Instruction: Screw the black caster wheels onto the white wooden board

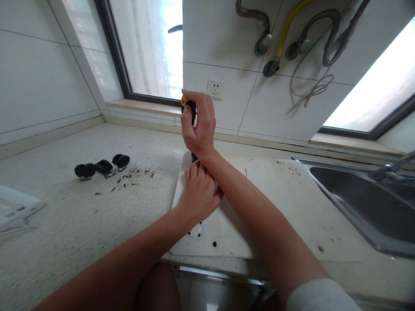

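Note:
My right hand [201, 123] is closed around a screwdriver [189, 108] with a black and yellow handle, held upright above the far left corner of a white board [233, 233]. Below it, my left hand [199, 192] rests on that corner with curled fingers against a black piece [194, 157] that looks like a caster. Most of this piece and the screwdriver's tip are hidden by my hands. My right forearm crosses over my left hand. Dark holes show in the board's near left corner.
Left of the board, several black casters [103, 167] and loose screws [125, 177] lie on the speckled countertop [97, 224]. A white plastic part [19, 207] sits at far left. A metal sink [366, 203] is on the right. Pipes and a socket [214, 89] are on the wall.

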`<act>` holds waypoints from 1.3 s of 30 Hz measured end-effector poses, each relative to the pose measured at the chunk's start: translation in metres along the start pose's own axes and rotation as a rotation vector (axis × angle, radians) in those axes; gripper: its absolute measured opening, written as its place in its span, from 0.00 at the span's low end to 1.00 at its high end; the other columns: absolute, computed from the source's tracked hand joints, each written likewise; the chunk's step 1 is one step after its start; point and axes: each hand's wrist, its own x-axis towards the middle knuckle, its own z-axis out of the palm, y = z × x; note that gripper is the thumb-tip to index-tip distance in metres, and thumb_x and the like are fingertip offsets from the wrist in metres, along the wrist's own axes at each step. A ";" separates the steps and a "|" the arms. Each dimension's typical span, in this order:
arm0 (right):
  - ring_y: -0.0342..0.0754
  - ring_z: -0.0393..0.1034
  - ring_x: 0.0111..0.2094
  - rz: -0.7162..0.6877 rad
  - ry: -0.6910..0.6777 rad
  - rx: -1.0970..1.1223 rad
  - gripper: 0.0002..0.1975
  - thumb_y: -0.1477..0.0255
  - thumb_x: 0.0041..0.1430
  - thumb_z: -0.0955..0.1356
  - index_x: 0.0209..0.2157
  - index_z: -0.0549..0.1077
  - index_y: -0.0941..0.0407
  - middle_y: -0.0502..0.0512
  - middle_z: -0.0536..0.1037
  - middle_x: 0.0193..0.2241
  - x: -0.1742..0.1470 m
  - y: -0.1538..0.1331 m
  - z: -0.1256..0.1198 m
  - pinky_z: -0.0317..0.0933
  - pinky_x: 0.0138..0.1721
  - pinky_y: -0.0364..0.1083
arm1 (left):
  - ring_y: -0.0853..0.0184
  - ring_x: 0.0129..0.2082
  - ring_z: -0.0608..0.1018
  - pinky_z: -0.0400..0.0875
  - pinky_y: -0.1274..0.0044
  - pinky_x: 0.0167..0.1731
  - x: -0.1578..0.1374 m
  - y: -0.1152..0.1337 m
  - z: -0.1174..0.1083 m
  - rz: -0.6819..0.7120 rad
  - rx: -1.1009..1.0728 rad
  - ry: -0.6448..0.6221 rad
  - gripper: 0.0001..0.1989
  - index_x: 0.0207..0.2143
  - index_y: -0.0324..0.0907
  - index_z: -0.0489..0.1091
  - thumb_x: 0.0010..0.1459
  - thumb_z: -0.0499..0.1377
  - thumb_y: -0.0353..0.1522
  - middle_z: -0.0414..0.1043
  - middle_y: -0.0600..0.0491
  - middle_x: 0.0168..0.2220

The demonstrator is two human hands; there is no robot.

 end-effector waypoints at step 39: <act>0.57 0.74 0.57 0.087 -0.050 -0.094 0.13 0.71 0.78 0.65 0.59 0.74 0.48 0.60 0.81 0.51 0.005 -0.008 -0.008 0.69 0.67 0.61 | 0.39 0.63 0.72 0.70 0.51 0.59 0.000 0.000 0.002 0.023 0.027 0.047 0.27 0.64 0.32 0.72 0.62 0.63 0.30 0.74 0.30 0.62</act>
